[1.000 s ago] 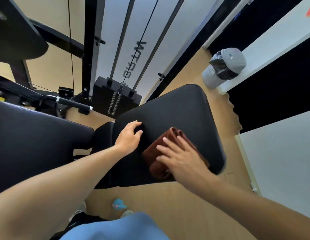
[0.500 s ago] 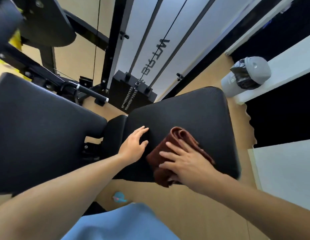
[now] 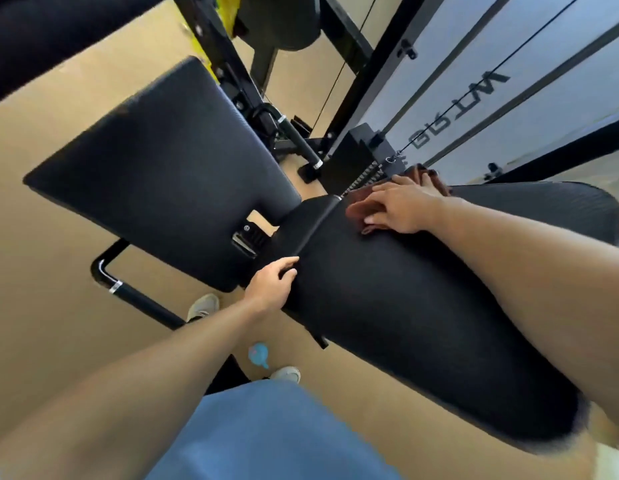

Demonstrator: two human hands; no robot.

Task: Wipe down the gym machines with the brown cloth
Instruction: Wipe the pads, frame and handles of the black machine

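While the left hand (image 3: 270, 285) rests on the near edge of the black seat pad (image 3: 405, 299), its grip is loose: the fingers lie fairly straight over the seam and clasp nothing. Beyond it, across the pad, the right hand (image 3: 401, 209) lies flat on the brown cloth (image 3: 427, 176), fingers spread and pressing it down against the pad's far edge; the grip there is open-fingered, pinning the cloth without curling round it. The cloth shows as a bunched fold past the knuckles and a strip under the fingertips. To the left of the left hand's grip sits a second black pad (image 3: 162, 174), tilted, with a latch (image 3: 247, 239) under its lower corner. Below that grip a black bar (image 3: 138, 296) runs along the floor (image 3: 41, 271). Past the right hand's grip stands the weight stack (image 3: 356, 157), with its cable (image 3: 508, 62) rising in front of a pale panel (image 3: 491, 46).
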